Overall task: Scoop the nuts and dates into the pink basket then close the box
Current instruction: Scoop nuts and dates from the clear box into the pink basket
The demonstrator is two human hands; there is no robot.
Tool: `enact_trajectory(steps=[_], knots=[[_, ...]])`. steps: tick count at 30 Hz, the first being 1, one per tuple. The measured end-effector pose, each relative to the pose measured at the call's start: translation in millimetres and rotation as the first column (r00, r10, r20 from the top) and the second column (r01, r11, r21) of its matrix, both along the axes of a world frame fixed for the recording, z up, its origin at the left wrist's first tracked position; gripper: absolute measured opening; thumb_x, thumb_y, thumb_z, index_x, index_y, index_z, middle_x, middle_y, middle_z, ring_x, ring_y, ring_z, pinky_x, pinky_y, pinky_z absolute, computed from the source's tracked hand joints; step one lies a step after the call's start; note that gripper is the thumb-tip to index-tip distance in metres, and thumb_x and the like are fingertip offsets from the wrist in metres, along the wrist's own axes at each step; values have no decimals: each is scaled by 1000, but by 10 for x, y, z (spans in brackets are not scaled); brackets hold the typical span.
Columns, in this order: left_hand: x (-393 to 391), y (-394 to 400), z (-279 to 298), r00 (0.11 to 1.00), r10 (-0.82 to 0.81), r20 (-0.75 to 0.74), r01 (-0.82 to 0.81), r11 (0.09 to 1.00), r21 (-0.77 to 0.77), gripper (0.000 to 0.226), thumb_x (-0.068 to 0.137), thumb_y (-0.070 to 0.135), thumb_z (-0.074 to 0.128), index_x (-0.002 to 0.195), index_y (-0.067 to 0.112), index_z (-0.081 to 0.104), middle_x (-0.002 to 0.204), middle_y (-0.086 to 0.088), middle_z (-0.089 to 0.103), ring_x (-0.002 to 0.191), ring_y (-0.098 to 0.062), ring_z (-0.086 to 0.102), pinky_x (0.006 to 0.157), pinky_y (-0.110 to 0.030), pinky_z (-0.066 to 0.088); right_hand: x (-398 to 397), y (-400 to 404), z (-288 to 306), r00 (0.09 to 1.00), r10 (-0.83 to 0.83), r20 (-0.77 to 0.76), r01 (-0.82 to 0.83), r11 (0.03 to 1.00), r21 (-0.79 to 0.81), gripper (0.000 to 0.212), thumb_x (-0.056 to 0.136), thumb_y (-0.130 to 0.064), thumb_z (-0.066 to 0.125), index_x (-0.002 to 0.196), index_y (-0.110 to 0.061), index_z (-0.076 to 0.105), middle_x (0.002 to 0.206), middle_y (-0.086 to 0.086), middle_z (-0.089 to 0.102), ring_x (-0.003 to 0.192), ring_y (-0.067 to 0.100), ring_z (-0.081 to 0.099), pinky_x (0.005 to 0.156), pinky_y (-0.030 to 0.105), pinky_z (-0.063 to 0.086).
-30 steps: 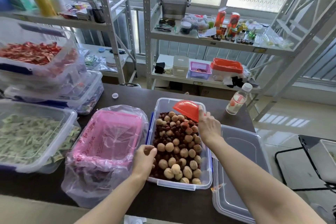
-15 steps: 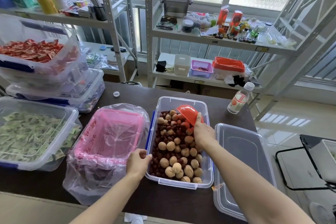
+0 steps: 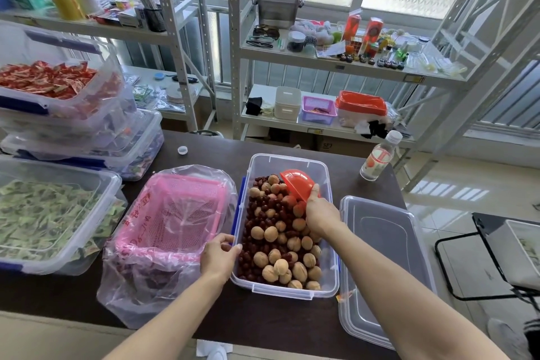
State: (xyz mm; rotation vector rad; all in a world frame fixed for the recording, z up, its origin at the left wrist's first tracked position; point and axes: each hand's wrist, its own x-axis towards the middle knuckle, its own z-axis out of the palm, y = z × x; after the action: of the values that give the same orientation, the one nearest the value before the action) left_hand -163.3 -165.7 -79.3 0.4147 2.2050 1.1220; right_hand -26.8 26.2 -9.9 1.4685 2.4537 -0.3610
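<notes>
Since a moment ago my right hand has come down into the clear box, tipping the orange scoop it grips mouth-down against the far part of the heap, and my left hand has slid off the nuts to the box's left rim, where its fingers curl over the edge. Walnuts and dates fill the box nearly to its near wall. Just left of it, touching, stands the pink basket, lined with a clear plastic bag that spills over its sides onto the dark table. On my right the box's lid lies flat, its outer edge hanging past the table's side. A water bottle stands at the far right corner, a small white cap further left. Tubs of green packets and red packets crowd the left end. Grey metal shelving under frosted windows lines the wall behind, and bare tabletop shows between the box and the shelves.
</notes>
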Motion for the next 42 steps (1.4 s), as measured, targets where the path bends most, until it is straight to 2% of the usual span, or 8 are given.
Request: enact_trajectory(steps=[19, 27, 29, 31, 33, 36, 38, 42], knots=[[-43, 46, 10, 1000, -7, -8, 7, 1000, -18, 11, 81, 16, 77, 86, 18, 67, 75, 1, 64, 73, -18, 61, 67, -27, 44, -30, -13, 66, 998, 20, -67, -26, 996, -85, 77, 90, -6, 43, 152, 1, 0, 129, 25, 56, 114, 41, 57, 90, 43, 47], [-43, 38, 13, 999, -14, -32, 13, 999, -34, 11, 81, 18, 77, 87, 18, 67, 77, 0, 65, 74, -17, 62, 62, -26, 42, -145, -9, 164, 998, 6, -65, -16, 986, -165, 60, 90, -4, 43, 145, 8, 20, 127, 27, 55, 111, 40, 58, 79, 38, 46], [-46, 41, 11, 999, -22, -41, 20, 999, -39, 11, 81, 19, 77, 87, 18, 68, 77, 1, 65, 74, -18, 62, 64, -26, 43, -138, 14, 209, 998, 18, -52, -28, 978, -204, 45, 90, -3, 44, 133, 8, 35, 119, 25, 58, 103, 38, 61, 68, 35, 46], [-41, 43, 13, 999, -25, -47, 23, 999, -42, 11, 81, 19, 77, 87, 17, 68, 75, 1, 65, 74, -19, 62, 66, -27, 44, -105, 46, 244, 999, 16, -45, -28, 961, -275, 11, 88, 1, 44, 97, 0, 49, 92, 18, 60, 80, 32, 63, 52, 30, 45], [-35, 43, 24, 998, -26, -55, 24, 999, -46, 11, 81, 19, 77, 87, 17, 68, 75, 1, 65, 74, -19, 62, 67, -27, 43, -87, 64, 223, 997, -20, -71, -5, 940, -341, 16, 85, 4, 41, 73, -7, 43, 71, 10, 53, 62, 25, 57, 45, 26, 43], [-34, 44, 37, 997, -34, -68, 31, 998, -51, 11, 81, 19, 77, 87, 18, 68, 76, 1, 65, 74, -19, 62, 66, -26, 42, -55, 23, 143, 985, -99, -142, 36, 919, -393, 21, 86, 3, 38, 69, -10, 38, 67, 6, 47, 54, 17, 47, 43, 24, 36], [-29, 40, 46, 997, -35, -70, 31, 998, -54, 11, 81, 19, 77, 86, 18, 67, 75, 1, 63, 74, -19, 61, 66, -26, 41, -29, -14, 46, 963, -196, -185, 96, 891, -445, 19, 85, 3, 36, 71, -8, 41, 66, 10, 52, 50, 18, 47, 39, 24, 35], [-31, 38, 54, 997, -36, -73, 32, 998, -51, 11, 81, 17, 77, 85, 17, 67, 74, 1, 63, 74, -19, 59, 68, -26, 41, -4, -61, -177, 861, -426, -279, 200, 787, -584, 19, 82, 7, 29, 78, -5, 42, 62, 15, 54, 39, 17, 45, 38, 18, 32]])
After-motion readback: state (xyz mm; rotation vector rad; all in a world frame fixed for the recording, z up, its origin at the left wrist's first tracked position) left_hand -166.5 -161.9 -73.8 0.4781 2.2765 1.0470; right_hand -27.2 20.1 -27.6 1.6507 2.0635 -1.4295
